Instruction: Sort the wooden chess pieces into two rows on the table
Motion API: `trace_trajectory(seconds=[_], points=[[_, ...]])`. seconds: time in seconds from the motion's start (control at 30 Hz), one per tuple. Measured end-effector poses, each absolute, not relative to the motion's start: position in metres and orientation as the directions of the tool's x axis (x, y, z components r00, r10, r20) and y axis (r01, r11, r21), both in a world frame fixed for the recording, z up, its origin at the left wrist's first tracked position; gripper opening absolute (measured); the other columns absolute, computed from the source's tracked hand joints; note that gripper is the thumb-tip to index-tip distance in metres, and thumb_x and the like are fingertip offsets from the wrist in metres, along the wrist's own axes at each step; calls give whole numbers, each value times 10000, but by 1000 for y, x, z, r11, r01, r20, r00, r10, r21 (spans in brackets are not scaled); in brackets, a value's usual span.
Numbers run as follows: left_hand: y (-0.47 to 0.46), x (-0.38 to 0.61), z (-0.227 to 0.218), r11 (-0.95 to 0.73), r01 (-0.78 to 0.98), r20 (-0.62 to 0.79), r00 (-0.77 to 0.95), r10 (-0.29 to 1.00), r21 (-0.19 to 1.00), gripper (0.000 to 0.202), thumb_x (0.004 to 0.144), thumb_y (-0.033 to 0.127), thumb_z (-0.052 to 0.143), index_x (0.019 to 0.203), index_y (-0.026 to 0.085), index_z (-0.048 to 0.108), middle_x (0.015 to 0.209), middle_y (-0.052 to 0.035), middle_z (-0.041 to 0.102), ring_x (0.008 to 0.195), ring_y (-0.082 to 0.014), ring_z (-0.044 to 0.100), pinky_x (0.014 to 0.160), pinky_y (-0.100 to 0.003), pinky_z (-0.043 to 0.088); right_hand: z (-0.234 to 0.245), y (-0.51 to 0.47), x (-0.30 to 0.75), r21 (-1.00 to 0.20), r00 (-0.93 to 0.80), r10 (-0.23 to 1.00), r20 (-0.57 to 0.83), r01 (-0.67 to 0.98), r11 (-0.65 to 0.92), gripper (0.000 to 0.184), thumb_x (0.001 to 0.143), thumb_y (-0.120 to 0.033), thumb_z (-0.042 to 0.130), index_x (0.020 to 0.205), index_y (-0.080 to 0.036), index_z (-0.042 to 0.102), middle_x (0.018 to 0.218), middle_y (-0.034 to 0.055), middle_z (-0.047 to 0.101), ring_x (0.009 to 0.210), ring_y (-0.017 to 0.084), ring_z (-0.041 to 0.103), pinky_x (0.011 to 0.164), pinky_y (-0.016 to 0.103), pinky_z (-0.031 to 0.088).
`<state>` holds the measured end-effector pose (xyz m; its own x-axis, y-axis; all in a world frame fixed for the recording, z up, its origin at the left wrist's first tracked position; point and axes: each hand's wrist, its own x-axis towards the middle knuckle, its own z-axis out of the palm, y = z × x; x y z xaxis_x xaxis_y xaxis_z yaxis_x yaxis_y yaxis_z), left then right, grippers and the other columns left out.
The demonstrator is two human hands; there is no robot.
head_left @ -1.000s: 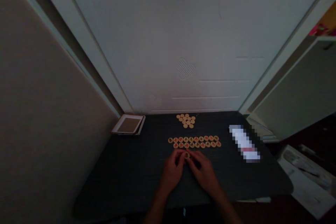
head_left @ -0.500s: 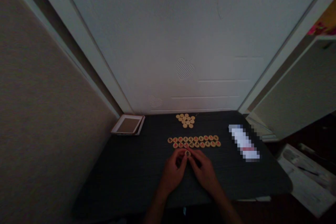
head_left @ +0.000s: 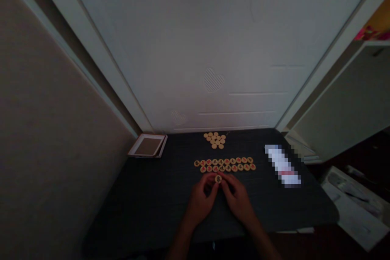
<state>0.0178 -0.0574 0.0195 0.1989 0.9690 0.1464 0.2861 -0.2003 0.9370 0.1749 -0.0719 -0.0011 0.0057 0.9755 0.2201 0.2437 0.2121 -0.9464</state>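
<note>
White box [head_left: 359,224] holds blurred items [head_left: 358,195]; both hands [head_left: 202,200] [head_left: 238,200] pinch a disc [head_left: 218,179].

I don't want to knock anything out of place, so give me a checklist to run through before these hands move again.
1. Left hand and right hand both holding the round, wood-coloured disc: ok.
2. Dark-marked face of that disc towards the camera: ok.
3. Exact character on it readable: cannot tell, too small.
4. Two rows of round, wood-coloured discs with red or dark marks level at the left end: not ok; the far row starts further left.
5. Cluster of plain-faced, pale round discs apart from those rows: ok.
</note>
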Motion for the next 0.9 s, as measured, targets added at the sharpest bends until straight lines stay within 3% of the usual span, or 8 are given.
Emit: trace_trajectory(seconds=[0.1,0.4,0.9], points=[[-57,18,20,-202,292,145,206,968,935,215,927,320,599,1123,248,653,1000,-34,758,880,-191,706,791,-300,543,-3,-72,174,-965,41,983,181,201,170,331,969,-428,548,1228,-266,676,1202,78,710,1105,253,668,992,402,517],[-57,18,17,-200,337,133,212,968,920,205,908,312,619,1097,237,646,938,-20,748,808,-174,687,730,-279,518,-6,-71,170,-987,96,988,124,120,112,257,924,-463,628,986,-214,646,928,66,733,860,223,710,795,327,568],[-58,16,15,-224,387,122,271,955,895,189,894,268,631,1081,260,652,970,3,752,836,-168,682,761,-284,501,-16,-67,173,-996,152,984,94,25,91,318,833,-485,736,798,-225,557,838,35,678,794,209,662,741,319,539]])
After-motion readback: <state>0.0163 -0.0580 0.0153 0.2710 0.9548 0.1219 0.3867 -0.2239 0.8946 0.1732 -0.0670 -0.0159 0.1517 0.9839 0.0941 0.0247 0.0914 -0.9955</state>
